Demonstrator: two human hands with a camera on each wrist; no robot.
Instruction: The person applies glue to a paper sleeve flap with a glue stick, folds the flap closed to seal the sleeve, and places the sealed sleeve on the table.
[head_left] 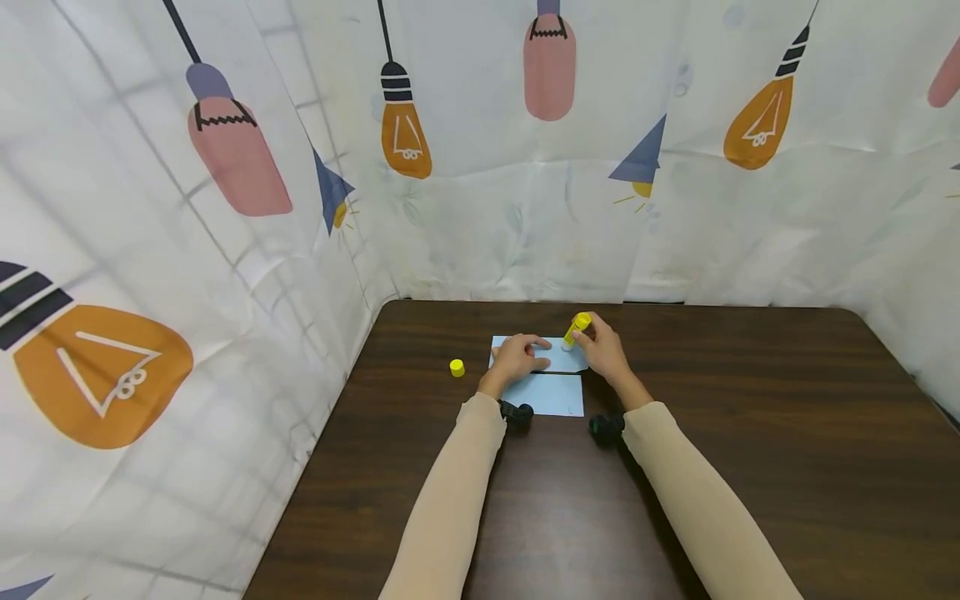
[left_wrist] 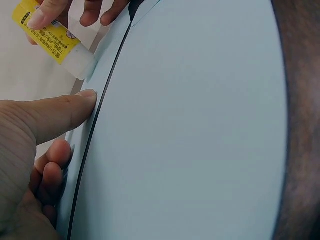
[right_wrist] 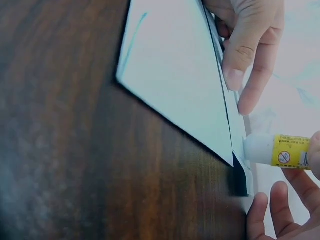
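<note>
Head: glue stick (head_left: 573, 332) aslant, tip-down

The glue stick (head_left: 574, 332) I grip presents a smooth, plastic-looking yellow body with a printed surface and a smooth, semi-translucent whitish end (left_wrist: 79, 61); the cap (head_left: 457, 367) is smooth yellow plastic. The pale-blue paper (head_left: 547, 396) is smooth and matt. The tabletop (head_left: 750, 375) shows dark wood grain under a soft sheen, my sleeves (head_left: 450, 492) are matt cloth, and the hanging sheet (head_left: 480, 225) is printed, creased and fabric-like.
</note>
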